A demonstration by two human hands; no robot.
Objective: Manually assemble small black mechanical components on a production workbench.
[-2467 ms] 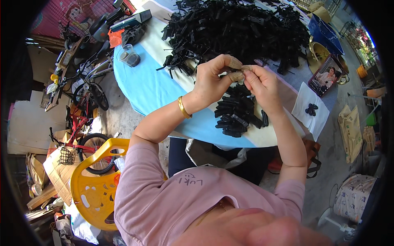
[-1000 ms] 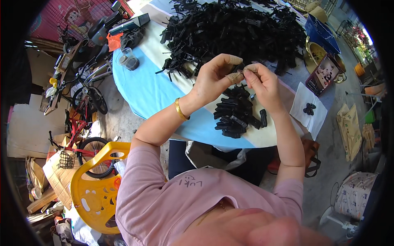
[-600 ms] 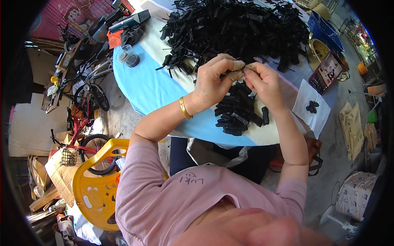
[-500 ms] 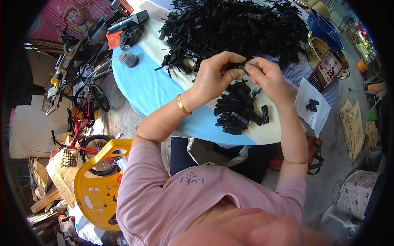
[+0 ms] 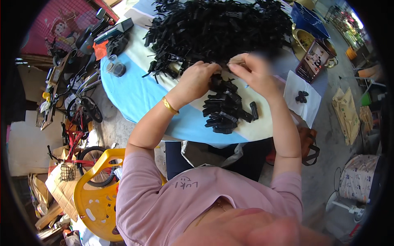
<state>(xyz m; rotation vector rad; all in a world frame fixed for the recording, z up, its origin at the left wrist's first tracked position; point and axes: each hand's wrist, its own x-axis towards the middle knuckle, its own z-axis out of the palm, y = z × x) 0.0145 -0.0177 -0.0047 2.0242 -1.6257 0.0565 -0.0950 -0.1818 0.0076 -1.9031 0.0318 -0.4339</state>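
My left hand (image 5: pixel 199 81), with a gold bracelet at the wrist, is closed at the upper end of a small pile of black oblong plastic pieces (image 5: pixel 221 110). Its fingertips touch dark parts there, and what they grip is hidden. Thumb and fingers drawn together, my right hand (image 5: pixel 256 77) hovers just right of it, partly smeared by motion; anything in its pinch is too small to make out. Beyond both hands spreads a large heap of black plastic parts with thin strips (image 5: pixel 217 35). One single black piece (image 5: pixel 254 111) lies right of the small pile.
The cloth-covered table (image 5: pixel 135 96) also bears a clear cup (image 5: pixel 117 69) at left. At right are a phone (image 5: pixel 313 61), a golden pot (image 5: pixel 303 39), a blue box (image 5: pixel 310 21) and white paper (image 5: pixel 313 100) with small black parts. A yellow chair (image 5: pixel 88 197) stands at lower left.
My hands were together above the small pile and have parted. The left has lowered to the pile's upper end; the right has shifted slightly toward the large heap. The whole view has shifted a little.
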